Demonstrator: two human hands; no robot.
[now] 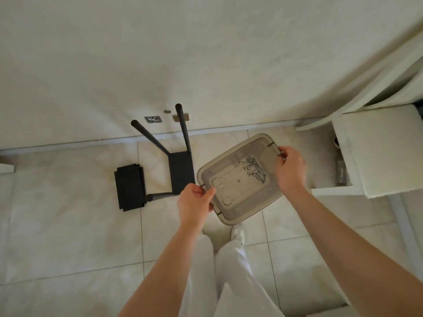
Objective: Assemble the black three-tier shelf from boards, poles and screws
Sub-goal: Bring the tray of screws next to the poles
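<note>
I hold a clear plastic bin (pixel 231 209) above the tiled floor. My left hand (pixel 194 203) grips its near-left handle and my right hand (pixel 290 167) grips its far-right handle. Several silver screws (pixel 254 168) lie heaped in the bin's right part. On the floor to the left stands a black board with poles (pixel 180 170) screwed in; two poles point up toward the wall, and one lies along the floor. A separate black board (pixel 130 187) lies flat beside it.
A white wall with small plates (pixel 153 119) and a baseboard runs behind the parts. A white cabinet (pixel 377 149) with an open compartment stands to the right. My white trousers and shoe (pixel 238 233) are below the bin.
</note>
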